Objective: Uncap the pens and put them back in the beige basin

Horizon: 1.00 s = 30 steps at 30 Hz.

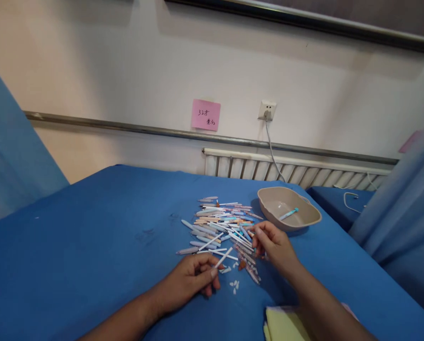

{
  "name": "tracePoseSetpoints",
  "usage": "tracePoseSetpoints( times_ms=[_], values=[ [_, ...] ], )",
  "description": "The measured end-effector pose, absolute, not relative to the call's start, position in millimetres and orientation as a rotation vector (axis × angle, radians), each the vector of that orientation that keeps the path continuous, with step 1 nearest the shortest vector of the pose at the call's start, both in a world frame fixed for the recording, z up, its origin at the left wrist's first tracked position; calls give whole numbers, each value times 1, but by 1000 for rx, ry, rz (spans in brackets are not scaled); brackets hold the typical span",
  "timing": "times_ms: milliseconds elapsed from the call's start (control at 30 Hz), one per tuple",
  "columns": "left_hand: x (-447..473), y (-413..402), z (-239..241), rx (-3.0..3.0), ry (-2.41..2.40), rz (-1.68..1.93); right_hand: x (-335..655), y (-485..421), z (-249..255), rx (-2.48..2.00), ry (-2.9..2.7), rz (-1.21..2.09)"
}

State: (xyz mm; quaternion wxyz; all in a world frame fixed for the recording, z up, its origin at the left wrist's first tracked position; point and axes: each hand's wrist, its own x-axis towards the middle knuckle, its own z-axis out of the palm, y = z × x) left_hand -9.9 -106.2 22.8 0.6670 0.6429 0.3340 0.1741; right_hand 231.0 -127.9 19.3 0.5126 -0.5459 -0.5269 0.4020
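Sitting near the far right edge of the blue table cover [91, 246], a shallow beige bowl [273, 204] held a single light-blue pen [289, 214], which lay slanted across its floor; the rest of the bowl was bare. Just left of the bowl, and not touching it as far as could be seen, a loose pile of pens [221, 223] and slim tubes in white, blue and orange spread over the cover.

The left hand [192, 279] rested on the cover at the near edge of the pile, its thumb and fingers pinched around a thin white refill [223, 259] that angled up and away towards the pile. The right hand [274, 245] lay between the pile and the bowl, its fingertips drawn together over the nearest pens; whether they gripped one could not be told. The two hands were apart, with the pile's near end between them.

A few small white caps [235, 285] lay scattered just beside the left hand. A yellow cloth [286, 324] showed under the right forearm.
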Motion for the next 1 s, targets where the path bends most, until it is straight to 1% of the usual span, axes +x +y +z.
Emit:
tracePoseSetpoints(
  times_ms=[167,333,467,533,667,1000],
  values=[
    [-11,-100,17,1415,795,430,250,-123,8,-1482,-1447,938],
    [-10,-98,18,1382,816,460,257,-132,14,-1735,-1857,688],
    [-10,-97,19,1348,826,475,261,-136,23,-2001,-1977,428],
    [-10,-97,18,1334,829,471,258,-137,26,-1994,-1992,430],
    [-10,-96,18,1280,826,472,241,-144,27,-1860,-2067,582],
    [-12,-95,18,1165,811,514,217,-156,29,-1912,-2234,373]
  ],
)
